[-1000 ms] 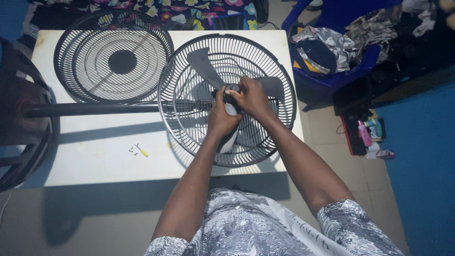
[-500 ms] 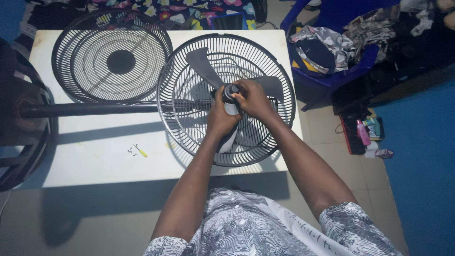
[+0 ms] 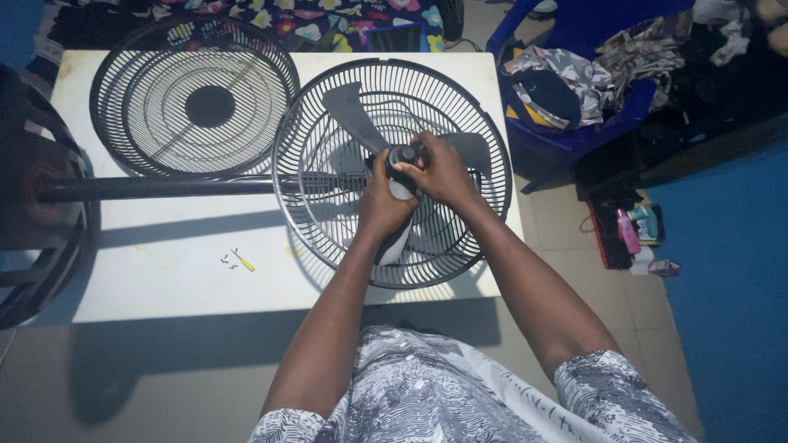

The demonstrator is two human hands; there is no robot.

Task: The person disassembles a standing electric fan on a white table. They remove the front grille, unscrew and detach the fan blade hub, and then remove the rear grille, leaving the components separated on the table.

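While left hand [image 3: 382, 205] clasps fan blade [image 3: 351, 111] hub, right hand [image 3: 439, 171] pinches hub cap [image 3: 402, 156]; detached grille [image 3: 194, 97] at 10 o'clock.

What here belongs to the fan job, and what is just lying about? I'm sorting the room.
In use: left hand and right hand on the hub cap; blades; rear guard; front guard; screws; small screwdriver.

Lying about: blue chair piled with clothes; bottles on the floor.

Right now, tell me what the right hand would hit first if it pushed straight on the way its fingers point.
The right hand points left, already on the fan's dark hub cap; past that, likely the grey blade.
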